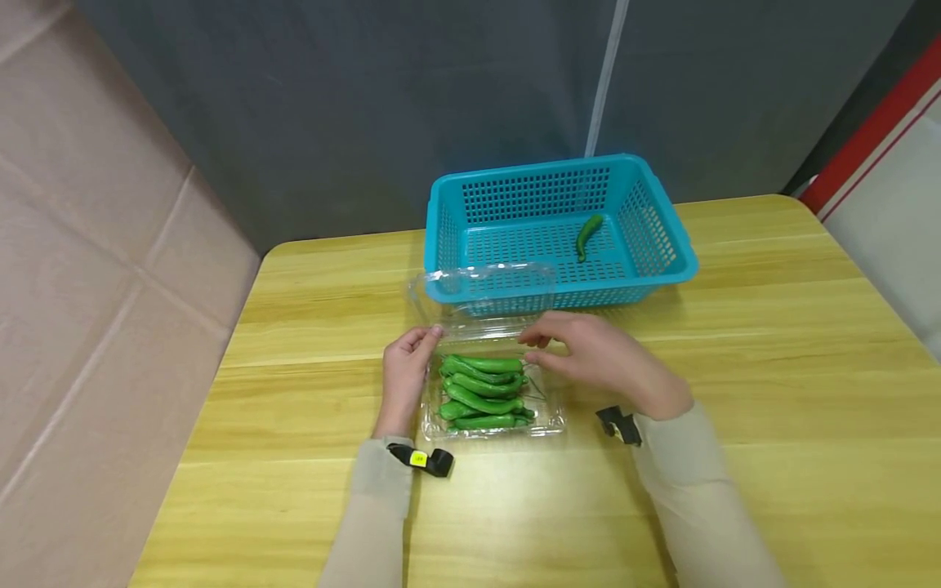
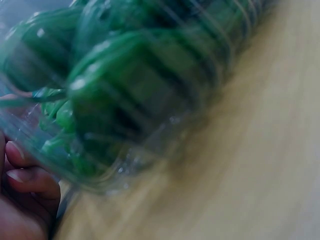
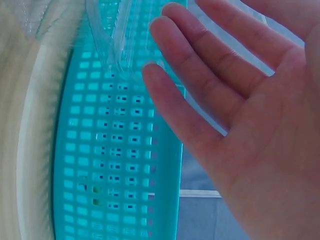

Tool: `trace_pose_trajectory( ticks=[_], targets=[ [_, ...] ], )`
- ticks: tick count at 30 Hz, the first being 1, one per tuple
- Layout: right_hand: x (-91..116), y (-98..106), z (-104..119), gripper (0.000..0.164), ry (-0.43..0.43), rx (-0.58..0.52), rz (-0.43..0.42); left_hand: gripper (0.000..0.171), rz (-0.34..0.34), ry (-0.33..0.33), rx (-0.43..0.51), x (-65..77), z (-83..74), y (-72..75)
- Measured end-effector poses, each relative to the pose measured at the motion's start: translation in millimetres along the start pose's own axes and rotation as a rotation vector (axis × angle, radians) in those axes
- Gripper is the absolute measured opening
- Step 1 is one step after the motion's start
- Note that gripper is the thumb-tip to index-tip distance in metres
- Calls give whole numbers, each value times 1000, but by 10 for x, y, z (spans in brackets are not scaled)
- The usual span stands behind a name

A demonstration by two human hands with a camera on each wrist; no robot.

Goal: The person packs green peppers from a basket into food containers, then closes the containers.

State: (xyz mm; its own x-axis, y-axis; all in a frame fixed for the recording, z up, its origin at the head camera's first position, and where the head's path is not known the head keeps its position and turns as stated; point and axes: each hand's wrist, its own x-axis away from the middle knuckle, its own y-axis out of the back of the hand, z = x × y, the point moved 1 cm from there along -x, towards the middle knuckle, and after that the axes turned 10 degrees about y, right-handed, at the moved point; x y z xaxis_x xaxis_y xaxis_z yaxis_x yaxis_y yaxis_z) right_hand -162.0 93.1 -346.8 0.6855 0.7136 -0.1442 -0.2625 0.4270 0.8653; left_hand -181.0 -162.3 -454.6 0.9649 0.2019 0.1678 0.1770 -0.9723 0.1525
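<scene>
A clear plastic clamshell container [image 1: 491, 433] lies with its lid [image 1: 478, 286] raised, and several green peppers [image 1: 485, 400] are inside the base. At the back left corner, near the hinge, my left hand [image 1: 407, 363] pinches the container's edge between thumb and fingers. The left wrist view is blurred but shows curled fingers [image 2: 32, 180] against the clear wall. Beside the back right corner hovers my right hand [image 1: 591, 351], its fingers [image 3: 185, 95] loosely extended and holding nothing in the right wrist view.
Behind the container stands a blue perforated basket [image 1: 654, 286], with one green pepper [image 1: 588, 235] on its floor. The raised lid overlaps the basket's front left rim in the head view. A wooden table [image 1: 309, 327] lies beneath, with a dark panel [image 1: 331, 122] behind it.
</scene>
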Motion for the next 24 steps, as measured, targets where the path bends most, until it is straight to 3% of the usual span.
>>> trace_pose_trajectory(
  ticks=[9, 14, 19, 24],
  targets=[
    [58, 103, -43, 28, -28, 5, -18, 40, -29, -33, -13, -13, 7, -6],
    [109, 161, -85, 26, -36, 2, -50, 36, -9, -20, -2, 47, -91, 5],
    [151, 215, -143, 21, -43, 12, -129, 32, -1, -29, -14, 156, -244, -1],
    [205, 271, -209, 16, -48, 28, -237, 31, -6, -23, -15, 179, -269, -10]
  ],
)
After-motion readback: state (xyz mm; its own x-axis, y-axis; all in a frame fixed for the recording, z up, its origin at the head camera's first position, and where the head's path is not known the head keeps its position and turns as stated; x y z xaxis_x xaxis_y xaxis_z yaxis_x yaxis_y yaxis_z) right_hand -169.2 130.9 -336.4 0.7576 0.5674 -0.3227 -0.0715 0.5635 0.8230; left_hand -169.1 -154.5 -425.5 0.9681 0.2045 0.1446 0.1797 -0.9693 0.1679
